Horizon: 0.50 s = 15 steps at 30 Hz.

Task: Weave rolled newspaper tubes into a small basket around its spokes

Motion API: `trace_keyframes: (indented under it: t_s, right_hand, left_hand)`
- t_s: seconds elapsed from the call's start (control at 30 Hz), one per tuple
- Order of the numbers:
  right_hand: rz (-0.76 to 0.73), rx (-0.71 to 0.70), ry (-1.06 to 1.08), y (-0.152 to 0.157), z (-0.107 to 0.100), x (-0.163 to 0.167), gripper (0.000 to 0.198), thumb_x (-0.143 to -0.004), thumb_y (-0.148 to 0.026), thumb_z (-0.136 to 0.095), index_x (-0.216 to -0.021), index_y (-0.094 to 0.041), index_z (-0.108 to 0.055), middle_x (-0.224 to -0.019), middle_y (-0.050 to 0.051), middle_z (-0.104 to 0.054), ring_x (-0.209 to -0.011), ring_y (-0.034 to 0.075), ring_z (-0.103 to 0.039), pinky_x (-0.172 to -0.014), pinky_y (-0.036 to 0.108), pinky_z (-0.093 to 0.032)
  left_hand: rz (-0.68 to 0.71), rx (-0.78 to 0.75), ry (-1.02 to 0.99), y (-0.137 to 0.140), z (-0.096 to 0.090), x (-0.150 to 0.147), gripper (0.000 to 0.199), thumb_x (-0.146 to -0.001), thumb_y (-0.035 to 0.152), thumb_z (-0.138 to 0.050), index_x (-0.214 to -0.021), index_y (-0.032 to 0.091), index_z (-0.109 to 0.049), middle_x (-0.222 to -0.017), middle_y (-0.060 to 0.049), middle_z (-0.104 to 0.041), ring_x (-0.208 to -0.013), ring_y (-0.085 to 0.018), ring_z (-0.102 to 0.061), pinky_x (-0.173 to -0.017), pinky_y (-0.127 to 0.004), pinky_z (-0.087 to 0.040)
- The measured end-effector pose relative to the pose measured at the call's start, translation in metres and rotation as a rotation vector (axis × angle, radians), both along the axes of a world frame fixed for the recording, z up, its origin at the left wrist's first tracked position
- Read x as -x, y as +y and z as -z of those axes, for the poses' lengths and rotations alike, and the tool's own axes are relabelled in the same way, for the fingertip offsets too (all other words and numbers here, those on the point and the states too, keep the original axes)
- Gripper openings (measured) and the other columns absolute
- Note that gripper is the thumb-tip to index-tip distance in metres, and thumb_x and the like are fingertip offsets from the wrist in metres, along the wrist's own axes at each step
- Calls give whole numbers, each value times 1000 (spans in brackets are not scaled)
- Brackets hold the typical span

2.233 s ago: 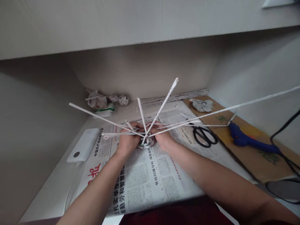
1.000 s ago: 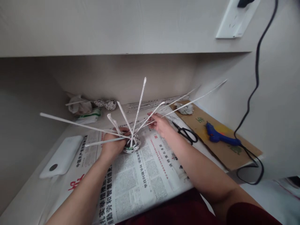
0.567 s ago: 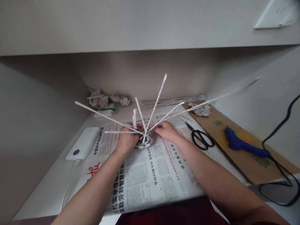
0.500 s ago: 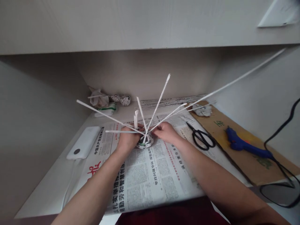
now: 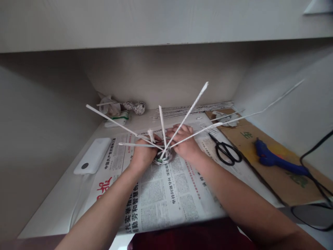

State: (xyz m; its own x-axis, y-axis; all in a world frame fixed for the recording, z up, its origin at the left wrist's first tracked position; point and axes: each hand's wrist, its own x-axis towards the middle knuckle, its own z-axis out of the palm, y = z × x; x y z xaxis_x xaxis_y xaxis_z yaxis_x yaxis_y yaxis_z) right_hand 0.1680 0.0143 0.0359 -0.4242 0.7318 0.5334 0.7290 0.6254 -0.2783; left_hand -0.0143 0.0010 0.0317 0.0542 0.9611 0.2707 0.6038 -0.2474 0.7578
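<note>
White paper, rolled into tubes: the woven piece [image 5: 163, 159] sits mid-table, on or just above the newspaper [image 5: 166, 198], with a small, rounded base between the hands. Left hand [image 5: 143, 152] grips the base from its left and far side. Right hand [image 5: 185, 142] is at its right side, fingers bent behind the spokes [image 5: 187, 116]; can't make out whether it pinches a strand.

Clearances: flat newspaper fills the gap from base to table's front edge, wearer's side. Above and behind, overhead panel [image 5: 156, 24], back wall [image 5: 169, 76] and side walls box the nook in. Spokes fan up and out left and right; one long, thin strand [image 5: 275, 101] runs far right, slightly kinked, its tip in front of the right wall in view.

Looks: base is white with dark print flecks and a bit of green; spokes straight, one short stub near left fingers.

Outward: black scissors [image 5: 218, 146] right of the right hand, then cardboard [image 5: 249, 139] with blue glue gun [image 5: 273, 159]. White slab-like device [image 5: 93, 156] left. Paper rods [image 5: 195, 110] along the back.
</note>
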Motion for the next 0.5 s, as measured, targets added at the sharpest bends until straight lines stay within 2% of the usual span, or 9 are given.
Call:
trace_keyframes:
  t_s: [0.17, 0.27, 0.5]
  right_hand:
    - [-58, 126, -9, 7, 6, -4, 18, -92, -27, -59, -100, -23, -74, -100, 5, -74, -98, 23, -61, -91, 41, -29]
    - [-63, 137, 16, 8, 7, -4, 20, -93, -24, -56, -101, -22, -74, -100, 5, -74, -96, 23, -61, -90, 40, -30]
    - [-68, 84, -82, 11, 4, -3, 22, -87, -17, -57, -102, -23, -72, -102, 6, -70, -104, 25, -53, -90, 39, -31]
  left_hand:
    - [21, -30, 2, -1, 2, 0, 5, -73, 18, -65, -73, 19, -70, -72, -2, -72, -65, -17, -64, -62, -26, -51]
    - [55, -50, -29, 0, 4, 2, 7, -74, 19, -64, -74, 19, -71, -73, -2, -71, -67, -16, -64, -64, -26, -52]
    - [52, -86, 50, 2, 6, 5, 9, -76, 22, -63, -74, 20, -72, -79, -4, -70, -75, -19, -64, -72, -29, -54]
